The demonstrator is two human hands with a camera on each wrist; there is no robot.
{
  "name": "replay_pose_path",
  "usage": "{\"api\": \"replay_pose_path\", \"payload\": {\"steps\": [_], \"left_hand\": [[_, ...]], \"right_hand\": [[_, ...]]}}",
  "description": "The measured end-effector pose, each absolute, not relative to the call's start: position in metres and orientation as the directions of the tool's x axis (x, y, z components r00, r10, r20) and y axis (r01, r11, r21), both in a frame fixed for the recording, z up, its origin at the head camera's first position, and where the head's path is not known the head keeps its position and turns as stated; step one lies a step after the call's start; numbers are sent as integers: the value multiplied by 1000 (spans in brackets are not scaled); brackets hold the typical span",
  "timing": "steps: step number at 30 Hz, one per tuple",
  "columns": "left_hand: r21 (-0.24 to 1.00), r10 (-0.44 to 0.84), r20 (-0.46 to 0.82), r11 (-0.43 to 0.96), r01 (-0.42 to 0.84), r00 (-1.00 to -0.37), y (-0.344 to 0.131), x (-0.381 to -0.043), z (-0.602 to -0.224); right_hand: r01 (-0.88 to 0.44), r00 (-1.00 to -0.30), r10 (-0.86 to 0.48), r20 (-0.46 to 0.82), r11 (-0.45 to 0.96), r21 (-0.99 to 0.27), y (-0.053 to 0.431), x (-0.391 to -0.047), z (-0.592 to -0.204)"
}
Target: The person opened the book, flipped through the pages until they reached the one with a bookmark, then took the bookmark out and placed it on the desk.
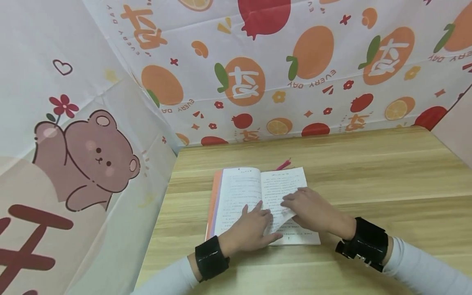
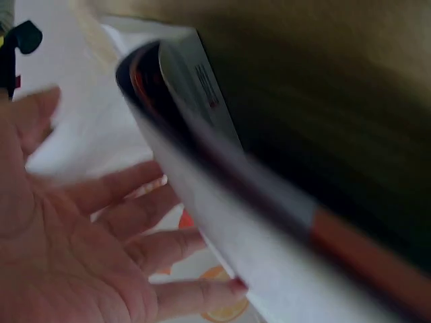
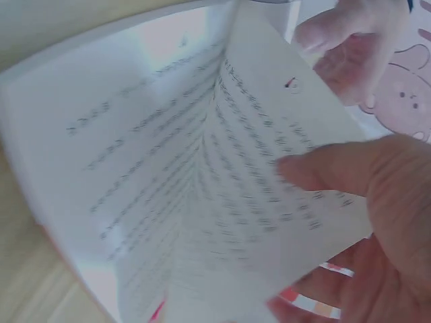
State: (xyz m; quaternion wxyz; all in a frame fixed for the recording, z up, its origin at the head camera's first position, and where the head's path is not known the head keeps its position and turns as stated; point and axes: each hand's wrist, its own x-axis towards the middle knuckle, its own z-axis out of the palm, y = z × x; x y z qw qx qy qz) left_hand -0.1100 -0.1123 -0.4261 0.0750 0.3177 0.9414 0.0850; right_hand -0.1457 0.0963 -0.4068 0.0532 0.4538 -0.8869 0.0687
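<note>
An open book point(image 1: 239, 188) with printed pages lies on the wooden table. My left hand point(image 1: 250, 229) rests with spread fingers near its lower middle; the left wrist view shows this hand point(image 2: 114, 235) with fingers extended against the edge of the book point(image 2: 202, 195). With my right hand point(image 1: 311, 209) I pinch a lifted page point(image 3: 256, 195) of the right side. In the right wrist view the thumb of my right hand point(image 3: 397, 208) lies on the printed face, fingers behind it. The page curls up, baring text underneath.
A pink pen-like item point(image 1: 284, 164) lies just behind the book on the table point(image 1: 368, 172). A fruit-patterned sheet point(image 1: 273, 73) hangs at the back, and a bear-printed sheet point(image 1: 99, 155) stands to the left. Both wrists wear black bands point(image 1: 212, 258).
</note>
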Motion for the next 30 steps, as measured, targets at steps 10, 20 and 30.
{"api": "replay_pose_path", "payload": {"steps": [10,20,30], "left_hand": [[360,464,156,796,487,-872,-112,-113,-424],[550,279,300,731,405,-912,-141,-120,-406],[387,318,129,856,343,-939,-177,-106,-406]], "right_hand": [[-786,-587,-707,394,614,-70,89,-146,-402],[-743,-662,-691,291,657,-130,102,-139,-415],[-718,-678,-735,23,655,-234,114,-131,-430]]}}
